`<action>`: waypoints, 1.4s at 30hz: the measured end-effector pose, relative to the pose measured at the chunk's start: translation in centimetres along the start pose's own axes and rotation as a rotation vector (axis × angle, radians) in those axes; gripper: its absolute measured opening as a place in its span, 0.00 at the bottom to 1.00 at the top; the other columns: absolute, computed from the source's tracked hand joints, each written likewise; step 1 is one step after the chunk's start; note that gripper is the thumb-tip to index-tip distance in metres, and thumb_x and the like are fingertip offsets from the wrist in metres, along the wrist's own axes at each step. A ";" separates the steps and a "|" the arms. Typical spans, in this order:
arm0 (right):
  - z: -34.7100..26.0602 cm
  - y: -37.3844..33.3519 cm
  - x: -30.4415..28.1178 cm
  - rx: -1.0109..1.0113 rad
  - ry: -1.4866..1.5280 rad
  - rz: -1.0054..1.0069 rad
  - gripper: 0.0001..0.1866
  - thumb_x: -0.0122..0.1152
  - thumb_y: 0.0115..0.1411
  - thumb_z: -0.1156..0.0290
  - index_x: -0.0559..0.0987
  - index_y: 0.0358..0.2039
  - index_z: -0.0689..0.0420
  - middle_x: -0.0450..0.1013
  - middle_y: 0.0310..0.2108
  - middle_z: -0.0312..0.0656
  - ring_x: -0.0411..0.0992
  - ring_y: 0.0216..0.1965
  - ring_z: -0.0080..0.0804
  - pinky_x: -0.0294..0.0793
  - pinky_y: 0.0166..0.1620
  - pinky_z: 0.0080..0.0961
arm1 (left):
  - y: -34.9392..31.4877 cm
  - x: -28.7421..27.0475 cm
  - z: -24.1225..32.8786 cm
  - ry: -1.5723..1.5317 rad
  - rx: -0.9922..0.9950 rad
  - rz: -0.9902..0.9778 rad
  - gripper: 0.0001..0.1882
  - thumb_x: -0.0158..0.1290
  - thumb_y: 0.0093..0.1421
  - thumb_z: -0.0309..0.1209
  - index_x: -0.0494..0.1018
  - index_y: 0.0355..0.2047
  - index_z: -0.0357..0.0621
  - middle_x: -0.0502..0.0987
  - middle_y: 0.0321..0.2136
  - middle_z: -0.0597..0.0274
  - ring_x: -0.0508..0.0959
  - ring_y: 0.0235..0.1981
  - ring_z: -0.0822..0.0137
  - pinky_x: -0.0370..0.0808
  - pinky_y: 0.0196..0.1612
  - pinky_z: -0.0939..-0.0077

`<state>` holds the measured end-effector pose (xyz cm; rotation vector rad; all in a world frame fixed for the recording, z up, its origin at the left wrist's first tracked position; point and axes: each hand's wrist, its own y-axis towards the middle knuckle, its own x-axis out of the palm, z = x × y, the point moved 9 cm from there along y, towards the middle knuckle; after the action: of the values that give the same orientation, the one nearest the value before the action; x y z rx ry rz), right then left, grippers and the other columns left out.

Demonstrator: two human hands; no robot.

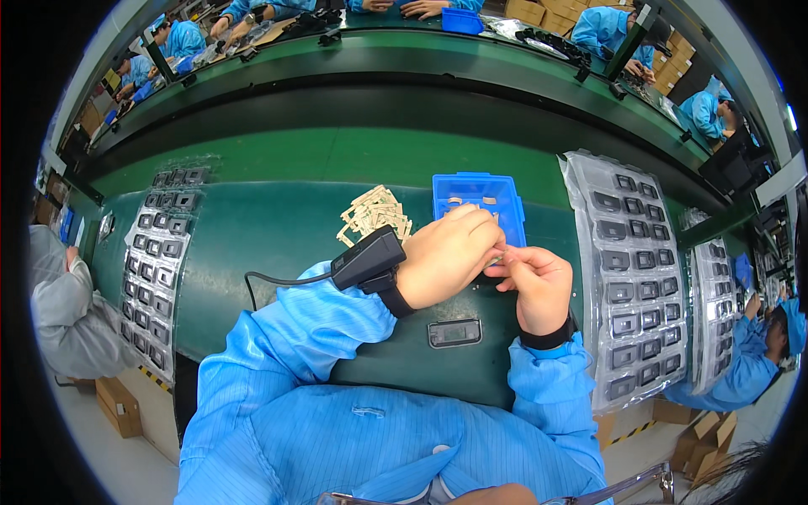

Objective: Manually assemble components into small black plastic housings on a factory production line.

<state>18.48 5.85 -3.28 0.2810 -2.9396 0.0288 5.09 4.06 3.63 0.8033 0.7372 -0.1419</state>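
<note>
In front of the blue bin (438,189), my left hand (450,257) and my right hand (543,282) meet with their fingertips pinched together. Between them is a small pale piece (495,261), mostly covered by the fingers, so its exact kind is unclear. A few small light-coloured parts lie inside the bin. Left of it sits a loose pile of flat cream-coloured pieces with cutouts (374,215). Below my hands, a dark rectangular plastic housing (454,333) rests flat on the green table (278,210). A black box-shaped device (370,257) is strapped to my left wrist.
Clear plastic trays of dark housings stand on the left (156,261) and right (635,278); another tray (713,311) lies farther right. A raised green shelf edge (379,101) crosses the far side. Co-workers in blue (602,34) and a person in grey (76,303) are around.
</note>
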 end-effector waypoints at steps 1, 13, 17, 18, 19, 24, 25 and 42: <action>-0.1 0.0 0.1 -0.002 -0.028 -0.008 0.07 0.60 0.64 0.78 0.82 0.39 0.66 0.81 0.36 0.47 0.81 0.34 0.30 0.78 0.32 0.18 | -0.1 0.2 -0.1 0.031 -0.016 -0.010 0.07 0.59 0.56 0.24 0.72 0.33 0.41 0.75 0.33 0.59 0.76 0.38 0.53 0.75 0.40 0.62; -0.9 -0.2 -0.1 -0.083 -0.132 0.049 0.07 0.61 0.61 0.82 0.81 0.39 0.69 0.81 0.34 0.44 0.80 0.33 0.25 0.80 0.37 0.20 | 0.2 -1.1 -1.9 -0.102 -0.179 0.031 0.03 0.52 0.61 0.22 0.69 0.35 0.38 0.73 0.33 0.51 0.75 0.38 0.48 0.72 0.41 0.59; -0.8 0.1 -1.0 -0.022 -0.141 0.111 0.07 0.61 0.62 0.79 0.81 0.40 0.68 0.81 0.33 0.43 0.80 0.31 0.24 0.78 0.34 0.18 | 0.1 -1.6 -4.5 -0.086 -0.330 0.054 0.03 0.52 0.63 0.23 0.69 0.35 0.36 0.75 0.31 0.47 0.77 0.33 0.47 0.74 0.37 0.59; -0.7 0.2 -1.3 -0.039 -0.156 0.134 0.07 0.61 0.63 0.78 0.81 0.40 0.67 0.81 0.33 0.43 0.80 0.31 0.24 0.77 0.32 0.18 | 0.0 -1.6 -4.7 -0.084 -0.330 0.056 0.03 0.52 0.63 0.23 0.69 0.35 0.36 0.75 0.31 0.47 0.77 0.33 0.47 0.74 0.37 0.59; -0.8 0.2 -1.6 -0.056 -0.171 0.156 0.08 0.61 0.63 0.77 0.81 0.40 0.67 0.81 0.32 0.43 0.80 0.30 0.24 0.76 0.31 0.17 | 0.0 -1.5 -4.9 -0.057 -0.336 0.044 0.03 0.52 0.62 0.23 0.69 0.35 0.36 0.75 0.31 0.47 0.77 0.33 0.47 0.74 0.36 0.59; -0.9 0.2 -1.8 -0.049 -0.154 0.181 0.08 0.61 0.63 0.78 0.81 0.40 0.67 0.81 0.32 0.42 0.79 0.30 0.24 0.76 0.31 0.17 | 0.2 -1.8 -4.7 0.050 -0.296 0.033 0.04 0.53 0.63 0.24 0.72 0.37 0.36 0.77 0.33 0.48 0.79 0.36 0.51 0.76 0.37 0.62; -0.9 0.2 -1.8 -0.044 -0.146 0.172 0.07 0.61 0.63 0.78 0.81 0.40 0.67 0.81 0.32 0.42 0.79 0.30 0.24 0.76 0.31 0.17 | 0.3 -1.5 -4.7 -0.075 -0.304 0.030 0.06 0.54 0.62 0.23 0.73 0.40 0.36 0.78 0.35 0.49 0.80 0.38 0.54 0.77 0.38 0.65; -1.2 0.1 -2.0 -0.057 -0.155 0.184 0.06 0.60 0.64 0.78 0.80 0.39 0.66 0.80 0.31 0.41 0.78 0.28 0.23 0.74 0.30 0.17 | 0.3 -2.0 -6.3 -0.196 -0.377 0.044 0.06 0.57 0.61 0.21 0.77 0.39 0.33 0.82 0.33 0.55 0.82 0.37 0.67 0.80 0.39 0.75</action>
<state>20.57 6.38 -2.48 0.0030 -3.1043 -0.0538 0.27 8.37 2.16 0.4387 0.5384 -0.0383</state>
